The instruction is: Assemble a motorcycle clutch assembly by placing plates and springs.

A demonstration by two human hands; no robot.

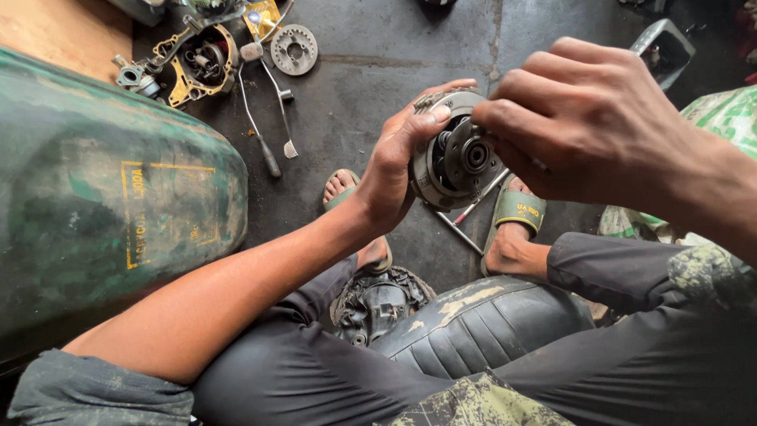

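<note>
Head view: I see my left hand (pixel 392 170) clamped around the rim of a round metal clutch assembly (pixel 456 155), held up above the concrete floor (pixel 378 87) so its hub faces me. My right hand (pixel 579 118) pinches closed on the hub, steadied by the other's grip. Loose engine parts (pixel 206 59) lie near the floor's far edge.

Clutch assembly (pixel 456 156) between hands; gear (pixel 293 49), levers (pixel 264 118) on floor beyond.
</note>
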